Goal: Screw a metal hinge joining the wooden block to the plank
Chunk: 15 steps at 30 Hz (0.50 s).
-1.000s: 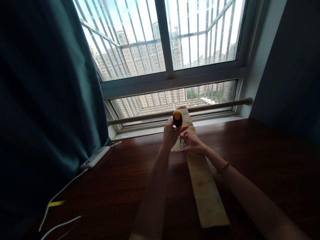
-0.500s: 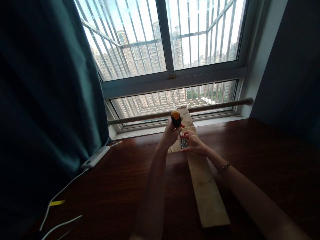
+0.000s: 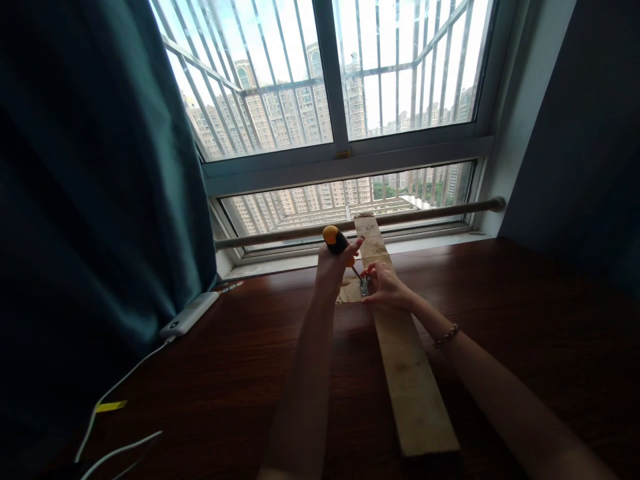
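Observation:
My left hand (image 3: pixel 331 267) is wrapped round a screwdriver (image 3: pixel 337 241) with a black and orange handle, tilted so its tip points down to the right. The tip meets a small metal hinge (image 3: pixel 365 287) on a long pale wooden plank (image 3: pixel 407 373) that lies on the dark wooden table (image 3: pixel 500 320). My right hand (image 3: pixel 387 287), a bead bracelet on its wrist, pinches the hinge and rests on the plank. A second, smaller piece of wood (image 3: pixel 349 292) lies under the hinge to the left.
A white power bank (image 3: pixel 189 315) with white cables (image 3: pixel 117 393) lies at the table's left by a dark green curtain (image 3: pixel 95 187). Behind the table runs a wooden rod (image 3: pixel 430 212) along the barred window. A dark wall stands at the right.
The screwdriver handle has tipped to the left and my left hand has shifted with it. My right hand stays on the hinge.

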Motion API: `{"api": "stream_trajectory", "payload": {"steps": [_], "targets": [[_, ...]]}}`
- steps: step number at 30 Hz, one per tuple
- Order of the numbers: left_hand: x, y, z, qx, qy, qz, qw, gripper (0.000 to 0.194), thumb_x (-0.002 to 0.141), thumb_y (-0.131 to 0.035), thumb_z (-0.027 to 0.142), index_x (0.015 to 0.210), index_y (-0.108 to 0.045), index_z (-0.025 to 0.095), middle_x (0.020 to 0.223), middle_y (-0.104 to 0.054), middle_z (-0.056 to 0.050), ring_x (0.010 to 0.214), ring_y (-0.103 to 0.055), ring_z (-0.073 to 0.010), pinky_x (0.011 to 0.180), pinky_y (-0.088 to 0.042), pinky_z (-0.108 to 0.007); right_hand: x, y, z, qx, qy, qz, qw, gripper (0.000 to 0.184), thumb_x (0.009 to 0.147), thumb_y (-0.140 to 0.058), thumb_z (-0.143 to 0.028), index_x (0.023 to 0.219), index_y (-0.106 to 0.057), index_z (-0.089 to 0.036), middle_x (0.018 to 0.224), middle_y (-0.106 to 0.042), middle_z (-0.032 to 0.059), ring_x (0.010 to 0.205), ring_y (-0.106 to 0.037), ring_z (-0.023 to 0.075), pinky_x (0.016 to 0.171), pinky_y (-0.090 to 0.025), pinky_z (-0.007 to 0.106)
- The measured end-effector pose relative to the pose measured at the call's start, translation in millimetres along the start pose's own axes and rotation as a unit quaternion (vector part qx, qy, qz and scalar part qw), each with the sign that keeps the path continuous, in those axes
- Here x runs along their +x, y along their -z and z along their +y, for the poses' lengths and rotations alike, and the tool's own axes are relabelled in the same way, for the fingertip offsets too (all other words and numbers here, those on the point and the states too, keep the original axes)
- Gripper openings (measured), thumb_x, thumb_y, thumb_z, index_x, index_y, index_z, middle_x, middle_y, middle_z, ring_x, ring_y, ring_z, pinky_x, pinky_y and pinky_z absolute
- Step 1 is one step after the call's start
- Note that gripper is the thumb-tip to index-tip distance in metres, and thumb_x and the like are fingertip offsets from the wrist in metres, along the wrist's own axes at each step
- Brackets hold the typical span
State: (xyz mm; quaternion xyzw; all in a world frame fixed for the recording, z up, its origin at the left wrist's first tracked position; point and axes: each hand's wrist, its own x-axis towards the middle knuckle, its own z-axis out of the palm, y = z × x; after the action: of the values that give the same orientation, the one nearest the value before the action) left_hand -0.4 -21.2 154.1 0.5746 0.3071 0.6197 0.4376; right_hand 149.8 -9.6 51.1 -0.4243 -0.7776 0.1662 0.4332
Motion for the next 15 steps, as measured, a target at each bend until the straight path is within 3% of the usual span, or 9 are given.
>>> {"api": "stream_trajectory", "payload": {"steps": [7, 11, 15], "targets": [[2, -2.2, 3, -0.076, 0.019, 0.088, 0.993, 0.032, 0.056, -0.074, 0.035, 0.064, -0.05, 0.015, 0.053, -0.049, 0.004, 0.052, -0.052, -0.0081, 0.05, -0.04, -0.02, 1, 1, -1, -0.024, 0.004, -0.005, 1.0, 0.065, 0.044, -0.082, -0.026, 0.095, -0.042, -0.021, 0.101, -0.059, 0.0062, 0.102, -0.049, 0.0253, 0.084, -0.042, 0.038], [-2, -3.8, 10, -0.058, -0.007, 0.046, 0.997, 0.032, 0.058, -0.073, 0.036, 0.063, -0.049, 0.015, 0.055, -0.051, 0.003, 0.054, -0.053, -0.0086, 0.05, -0.04, -0.02, 1, 2, -4, -0.03, -0.006, -0.006, 1.0, 0.064, 0.046, -0.082, -0.025, 0.094, -0.04, -0.022, 0.101, -0.06, 0.0065, 0.102, -0.048, 0.0262, 0.084, -0.041, 0.04], [-14, -8.5, 30, -0.078, -0.049, 0.014, 0.996, 0.029, 0.059, -0.072, 0.031, 0.069, -0.048, 0.018, 0.059, -0.052, 0.004, 0.057, -0.054, -0.0086, 0.059, -0.044, -0.023, 1, 2, -4, -0.032, -0.011, -0.01, 0.999, 0.068, 0.044, -0.083, -0.024, 0.096, -0.04, -0.023, 0.1, -0.061, 0.006, 0.104, -0.047, 0.0276, 0.086, -0.04, 0.043]]}}
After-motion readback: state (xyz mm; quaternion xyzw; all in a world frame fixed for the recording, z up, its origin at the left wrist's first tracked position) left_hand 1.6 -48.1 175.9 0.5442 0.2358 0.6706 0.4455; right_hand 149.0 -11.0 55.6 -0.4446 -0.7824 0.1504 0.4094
